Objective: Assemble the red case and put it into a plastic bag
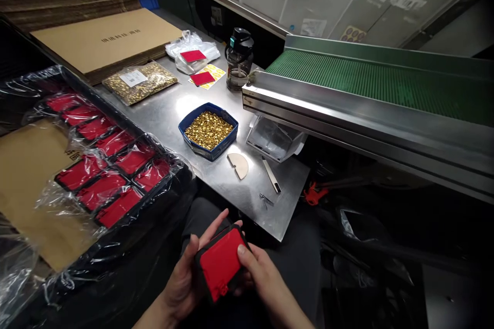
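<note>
Over my lap I hold a small red box with a black frame (221, 263) in both hands. My left hand (188, 273) cups its left side and underside, fingers curled up along its top edge. My right hand (259, 273) grips its right side, thumb pressed on the red face. A blue tray of small gold parts (209, 130) sits on the steel table (170, 108) ahead of me. To my left a plastic-lined black crate (110, 164) holds rows of the same red boxes.
A green conveyor belt (386, 79) with a steel rail runs along the right. On the table lie a bag of gold parts (139, 82), a dark water bottle (238, 59), red cards on plastic (194, 56), a half-round piece (239, 165), a small knife (271, 175). Flat cardboard (104, 41) is stacked far left.
</note>
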